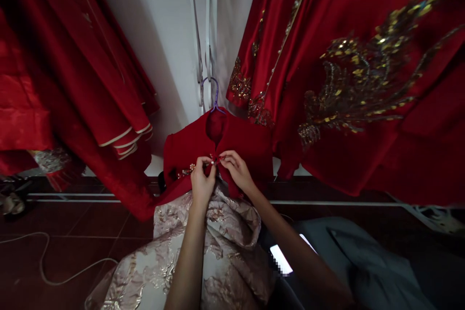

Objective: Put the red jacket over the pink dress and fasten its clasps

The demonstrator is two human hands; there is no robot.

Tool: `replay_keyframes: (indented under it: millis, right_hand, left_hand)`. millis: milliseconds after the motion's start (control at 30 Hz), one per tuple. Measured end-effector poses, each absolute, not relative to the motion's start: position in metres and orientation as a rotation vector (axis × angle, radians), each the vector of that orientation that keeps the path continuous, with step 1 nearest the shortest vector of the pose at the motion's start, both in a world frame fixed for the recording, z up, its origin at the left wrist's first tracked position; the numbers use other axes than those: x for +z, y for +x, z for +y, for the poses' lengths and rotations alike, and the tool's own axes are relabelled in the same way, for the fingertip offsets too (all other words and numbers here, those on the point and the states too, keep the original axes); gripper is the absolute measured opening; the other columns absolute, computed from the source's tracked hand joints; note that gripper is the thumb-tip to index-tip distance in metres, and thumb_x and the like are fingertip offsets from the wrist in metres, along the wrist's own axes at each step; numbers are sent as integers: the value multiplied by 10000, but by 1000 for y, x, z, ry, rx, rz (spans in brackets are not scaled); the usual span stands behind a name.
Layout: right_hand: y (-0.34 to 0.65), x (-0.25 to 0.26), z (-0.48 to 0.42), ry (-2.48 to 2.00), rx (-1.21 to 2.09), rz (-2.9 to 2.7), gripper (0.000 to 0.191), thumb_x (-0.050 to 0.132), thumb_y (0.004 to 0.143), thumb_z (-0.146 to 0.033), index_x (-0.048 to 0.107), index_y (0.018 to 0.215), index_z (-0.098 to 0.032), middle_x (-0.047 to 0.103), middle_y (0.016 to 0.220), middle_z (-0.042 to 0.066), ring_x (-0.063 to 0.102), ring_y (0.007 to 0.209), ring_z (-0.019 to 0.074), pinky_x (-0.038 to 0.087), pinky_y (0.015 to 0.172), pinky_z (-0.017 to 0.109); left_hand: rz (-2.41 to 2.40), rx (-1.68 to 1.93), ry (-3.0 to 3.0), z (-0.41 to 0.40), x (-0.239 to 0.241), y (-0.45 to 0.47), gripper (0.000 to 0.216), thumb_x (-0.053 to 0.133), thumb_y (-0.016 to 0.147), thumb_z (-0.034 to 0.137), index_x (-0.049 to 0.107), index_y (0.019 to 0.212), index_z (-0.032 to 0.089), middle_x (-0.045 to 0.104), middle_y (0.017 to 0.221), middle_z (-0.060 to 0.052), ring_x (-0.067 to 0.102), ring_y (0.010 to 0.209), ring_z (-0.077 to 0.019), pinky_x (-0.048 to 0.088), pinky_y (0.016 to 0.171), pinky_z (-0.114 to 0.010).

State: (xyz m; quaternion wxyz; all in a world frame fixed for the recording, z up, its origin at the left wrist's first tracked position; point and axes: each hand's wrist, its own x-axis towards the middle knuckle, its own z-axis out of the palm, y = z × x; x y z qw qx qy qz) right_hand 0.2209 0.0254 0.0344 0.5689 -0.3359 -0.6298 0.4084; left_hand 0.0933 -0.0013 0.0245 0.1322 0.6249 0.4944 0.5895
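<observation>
A short red jacket (247, 133) hangs from a purple hanger (217, 93) in front of me. At its front opening, below the collar, my left hand (202, 181) pinches the left edge beside a small pearl-like button (212, 162). Close against it, my right hand (235, 169) is closed with thumb and fingertips on the opposite edge, at the same fastening. The fingertips partly cover the fastening, so its exact form is hard to make out. Beaded trim (187, 170) shows on the jacket left of my hands. Beneath the jacket falls a pale, shiny patterned skirt (170, 247).
Red garments (105, 82) with pale piping hang on the left. On the right hangs a red garment with gold sequin embroidery (363, 77). A white rail (319, 203) runs low behind. A cable (45, 256) lies on the dark floor, and a lit screen (281, 257) glows below my right forearm.
</observation>
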Motion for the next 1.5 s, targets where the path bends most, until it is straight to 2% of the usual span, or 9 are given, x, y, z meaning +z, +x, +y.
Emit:
replay_keyframes:
  millis: [300,500,867,1100,1233,1367,1433,1500]
  right_hand:
    - [224,48,13,-818,705,-1588,200,584,778,-322,615,929,-193,635,925,50,609,843,149,529,719,275]
    - [228,57,7,-821,608,-1580,223,587,799,-342,687,952,-213,646,938,53,625,853,159,561,702,282]
    - [238,56,16,-786,768,-1578,319,625,772,-357,669,1071,-254,640,1030,49,625,923,177,572,767,308]
    - [239,57,22,-782,814,-1577,365,651,737,-347,659,1088,-247,624,1031,47,623,898,165,570,769,305]
    - [237,60,26,-789,802,-1608,348,635,728,-284,661,1071,-230,623,1013,46,619,875,155,559,768,297]
    - [231,54,28,-813,822,-1597,338,526,779,-233,604,1108,-224,624,1037,46,611,881,146,536,788,306]
    - [228,45,24,-817,830,-1584,420,499,785,-210,522,1203,-239,584,1143,56,584,985,157,503,860,330]
    - [226,35,17,-838,788,-1598,585,537,737,-168,411,1302,-253,497,1276,71,522,1106,177,462,923,351]
  left_hand:
    - [1431,1566,2059,-14,42,89,149,487,834,205,540,972,207,631,969,-51,594,935,-164,452,861,-305]
    - [1375,1483,2164,-15,55,87,144,498,832,237,566,952,194,639,908,-42,607,825,-144,473,785,-270]
    - [1397,1227,2365,-10,76,80,157,477,845,227,584,955,198,664,939,-52,631,843,-168,474,777,-274]
    - [1520,1059,2526,-10,86,83,155,433,875,256,570,904,191,643,834,-52,619,740,-162,439,674,-247]
    - [1510,954,2628,-6,93,84,153,451,868,291,561,840,189,623,795,-46,586,672,-153,405,608,-238]
    - [1527,999,2592,-6,93,86,151,431,872,265,562,900,195,616,861,-52,580,796,-178,425,674,-266]
    - [1493,1059,2532,-9,87,87,184,426,861,209,560,987,208,614,953,-57,562,917,-196,437,771,-307]
    - [1393,1099,2475,-13,77,87,331,458,815,138,522,1124,238,588,1094,-57,520,1048,-206,419,886,-353]
